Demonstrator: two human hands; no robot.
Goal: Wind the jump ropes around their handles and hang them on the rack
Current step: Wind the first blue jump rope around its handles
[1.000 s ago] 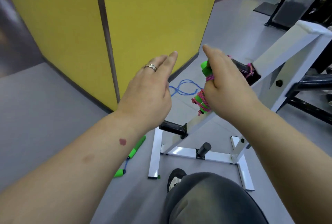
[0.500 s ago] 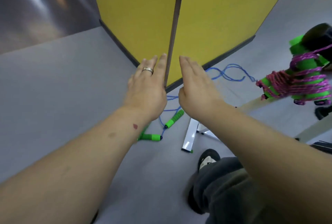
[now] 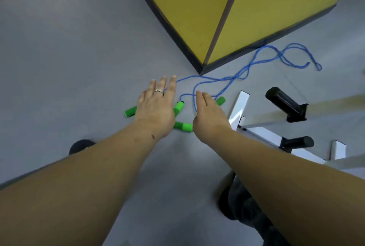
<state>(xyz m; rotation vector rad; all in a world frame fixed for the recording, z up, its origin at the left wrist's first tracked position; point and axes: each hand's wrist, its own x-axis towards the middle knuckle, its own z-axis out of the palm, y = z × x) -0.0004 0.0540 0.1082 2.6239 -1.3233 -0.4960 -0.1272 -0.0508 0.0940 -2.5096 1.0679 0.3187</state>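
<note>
A blue jump rope point(image 3: 245, 70) lies unwound on the grey floor, its cord looping toward the yellow wall. Its green handles lie below my hands: one point(image 3: 182, 126) shows between my wrists, one point(image 3: 179, 107) pokes out beside my left hand, and a green tip point(image 3: 220, 101) shows past my right hand. My left hand point(image 3: 157, 107), with a ring, hovers flat and open over the handles. My right hand point(image 3: 209, 113) is open too, fingers together, just right of them. The white rack point(image 3: 240, 105) with black pegs point(image 3: 280, 100) stands on the right.
A yellow wall corner point(image 3: 201, 28) with a dark baseboard juts in just beyond the rope. My dark shoe point(image 3: 81, 146) shows at lower left and my trouser leg point(image 3: 246, 206) at lower right. Grey floor spreads to the left.
My right hand let go of the wound pink rope on the rack peg. The view swung down and left, and both open hands have dropped toward the green handles on the floor.
</note>
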